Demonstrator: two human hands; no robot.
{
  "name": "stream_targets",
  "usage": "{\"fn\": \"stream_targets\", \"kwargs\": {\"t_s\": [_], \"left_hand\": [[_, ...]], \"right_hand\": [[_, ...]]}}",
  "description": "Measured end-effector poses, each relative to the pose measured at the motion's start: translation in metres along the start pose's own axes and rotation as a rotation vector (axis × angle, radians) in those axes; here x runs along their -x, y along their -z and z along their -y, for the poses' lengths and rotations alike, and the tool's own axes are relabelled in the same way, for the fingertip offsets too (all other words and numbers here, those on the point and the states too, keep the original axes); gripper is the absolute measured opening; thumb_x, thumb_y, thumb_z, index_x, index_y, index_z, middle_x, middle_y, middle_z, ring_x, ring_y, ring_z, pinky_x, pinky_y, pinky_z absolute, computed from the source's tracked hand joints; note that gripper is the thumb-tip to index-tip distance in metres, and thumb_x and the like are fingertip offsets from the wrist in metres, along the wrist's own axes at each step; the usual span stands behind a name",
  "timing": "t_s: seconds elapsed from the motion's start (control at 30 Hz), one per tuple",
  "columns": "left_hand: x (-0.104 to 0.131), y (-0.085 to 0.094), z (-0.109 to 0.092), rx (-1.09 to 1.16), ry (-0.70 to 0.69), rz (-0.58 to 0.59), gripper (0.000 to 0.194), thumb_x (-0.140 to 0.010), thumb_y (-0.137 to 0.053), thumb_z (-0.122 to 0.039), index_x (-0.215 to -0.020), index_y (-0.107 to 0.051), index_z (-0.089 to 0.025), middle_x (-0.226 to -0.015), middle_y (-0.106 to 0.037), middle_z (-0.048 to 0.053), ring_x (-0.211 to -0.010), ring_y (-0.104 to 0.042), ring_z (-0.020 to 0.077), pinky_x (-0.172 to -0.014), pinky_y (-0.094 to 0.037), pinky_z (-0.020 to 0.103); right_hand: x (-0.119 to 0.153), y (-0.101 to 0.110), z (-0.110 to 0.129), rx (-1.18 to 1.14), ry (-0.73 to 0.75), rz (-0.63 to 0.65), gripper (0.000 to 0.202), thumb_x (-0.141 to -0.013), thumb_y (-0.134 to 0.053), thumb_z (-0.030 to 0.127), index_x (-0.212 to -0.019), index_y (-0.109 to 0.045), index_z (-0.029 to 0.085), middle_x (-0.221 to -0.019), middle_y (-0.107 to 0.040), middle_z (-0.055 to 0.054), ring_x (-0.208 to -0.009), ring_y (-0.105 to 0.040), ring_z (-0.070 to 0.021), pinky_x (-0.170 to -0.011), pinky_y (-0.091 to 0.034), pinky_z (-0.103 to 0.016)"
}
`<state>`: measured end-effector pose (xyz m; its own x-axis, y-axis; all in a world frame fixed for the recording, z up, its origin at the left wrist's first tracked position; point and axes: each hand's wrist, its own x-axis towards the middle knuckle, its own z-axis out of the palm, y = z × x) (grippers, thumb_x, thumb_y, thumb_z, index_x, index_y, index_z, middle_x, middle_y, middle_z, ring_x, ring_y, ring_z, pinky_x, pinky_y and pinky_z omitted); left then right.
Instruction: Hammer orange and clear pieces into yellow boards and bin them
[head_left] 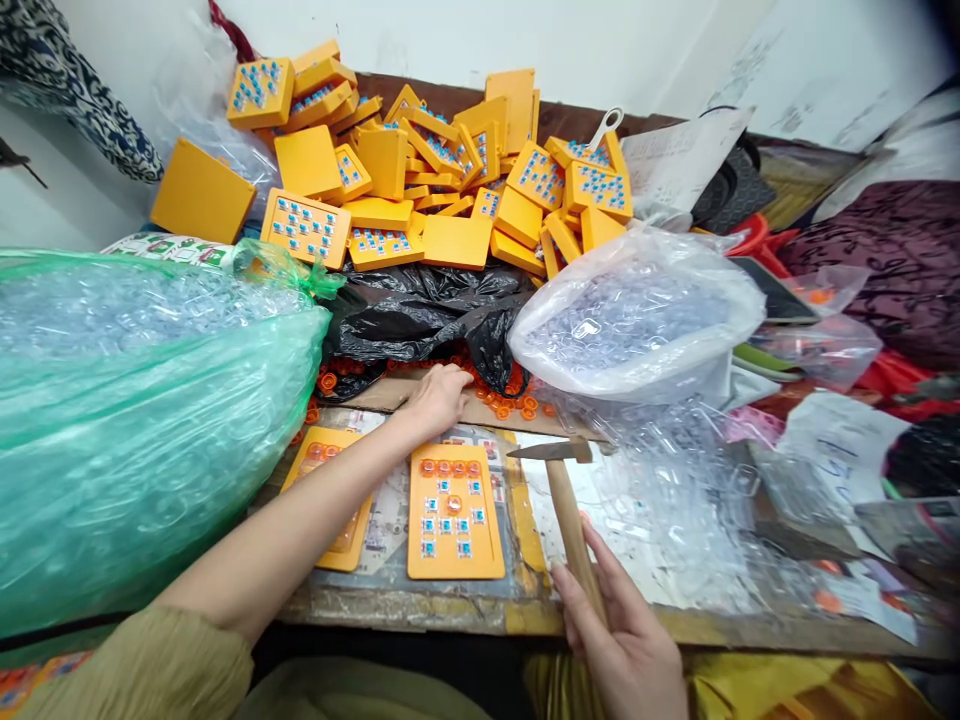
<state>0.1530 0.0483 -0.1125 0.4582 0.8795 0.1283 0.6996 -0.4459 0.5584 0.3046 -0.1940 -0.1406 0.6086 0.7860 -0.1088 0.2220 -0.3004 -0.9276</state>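
Observation:
In my right hand (628,640) is a small hammer (568,510), gripped low on its wooden handle with the metal head up. To its left on the bench lies an orange-yellow plastic panel (456,540), flat, with blue-centred switch-like pieces and clear orange caps along its top row, plus one cap near the middle. My left hand (439,400) reaches past this panel to loose orange caps (517,403). Its fingers are bent together and the tips are hidden, so what they hold cannot be made out. Under my left forearm, partly covered, is a second panel (349,540) with orange caps.
A heap of orange-yellow panels (457,240) stands at the back. Full bags flank the work spot: a green bag (187,430) left, a white bag (637,370) right. Black plastic (420,320) lies between them. Clear plastic pieces (682,500) spread over the right side.

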Motion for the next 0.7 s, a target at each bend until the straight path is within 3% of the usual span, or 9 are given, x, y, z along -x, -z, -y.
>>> {"fn": "stream_targets", "kwargs": {"t_s": [0.17, 0.3, 0.4, 0.47, 0.57, 0.7], "left_hand": [[-0.002, -0.009, 0.002, -0.002, 0.037, 0.097, 0.019, -0.079, -0.058, -0.009, -0.088, -0.074, -0.015, -0.085, -0.071, 0.007, -0.083, -0.067, 0.0198, -0.08, -0.052, 0.029], [0.008, -0.007, 0.002, -0.025, 0.044, 0.1, 0.019, -0.079, -0.055, -0.01, -0.085, -0.073, -0.014, -0.092, -0.066, 0.01, -0.086, -0.065, 0.0216, -0.078, -0.051, 0.031], [0.02, -0.002, -0.005, -0.037, 0.037, 0.107, 0.019, -0.08, -0.053, -0.009, -0.081, -0.072, -0.013, -0.089, -0.064, 0.01, -0.085, -0.064, 0.0231, -0.078, -0.051, 0.035], [0.036, 0.003, -0.014, -0.024, 0.004, 0.108, 0.022, -0.081, -0.054, -0.009, -0.095, -0.07, -0.015, -0.091, -0.065, 0.008, -0.09, -0.064, 0.0227, -0.083, -0.051, 0.035], [0.068, 0.008, -0.03, 0.037, -0.063, 0.091, 0.033, -0.083, -0.057, -0.014, -0.116, -0.062, -0.017, -0.101, -0.068, 0.008, -0.099, -0.062, 0.0226, -0.09, -0.05, 0.036], [0.098, 0.005, -0.042, 0.097, -0.112, 0.066, 0.039, -0.081, -0.06, -0.011, -0.12, -0.059, -0.012, -0.096, -0.07, 0.01, -0.092, -0.063, 0.0246, -0.085, -0.053, 0.04]], "right_hand": [[-0.001, 0.004, -0.007, -0.004, 0.03, 0.024, 0.063, -0.077, -0.07, 0.047, -0.134, -0.056, 0.025, -0.125, -0.066, -0.003, -0.085, -0.071, -0.0226, -0.056, -0.059, -0.025], [-0.003, 0.004, -0.005, 0.018, 0.06, 0.058, 0.062, -0.08, -0.067, 0.045, -0.137, -0.053, 0.024, -0.128, -0.064, -0.005, -0.074, -0.071, -0.0199, -0.047, -0.056, -0.024], [-0.002, 0.005, -0.001, 0.026, 0.073, 0.063, 0.058, -0.08, -0.067, 0.045, -0.133, -0.057, 0.024, -0.131, -0.062, -0.005, -0.089, -0.072, -0.0239, -0.059, -0.061, -0.027], [0.0, 0.006, -0.002, 0.04, 0.069, 0.073, 0.055, -0.08, -0.067, 0.045, -0.13, -0.061, 0.023, -0.134, -0.06, -0.005, -0.106, -0.067, -0.0267, -0.078, -0.061, -0.03], [0.003, 0.01, -0.006, 0.092, 0.095, 0.096, 0.052, -0.08, -0.068, 0.044, -0.126, -0.064, 0.02, -0.133, -0.06, -0.005, -0.119, -0.059, -0.0284, -0.1, -0.049, -0.036], [0.003, 0.015, -0.008, 0.203, 0.231, 0.121, 0.048, -0.082, -0.066, 0.041, -0.124, -0.065, 0.018, -0.131, -0.061, -0.006, -0.119, -0.058, -0.029, -0.103, -0.046, -0.039]]}}
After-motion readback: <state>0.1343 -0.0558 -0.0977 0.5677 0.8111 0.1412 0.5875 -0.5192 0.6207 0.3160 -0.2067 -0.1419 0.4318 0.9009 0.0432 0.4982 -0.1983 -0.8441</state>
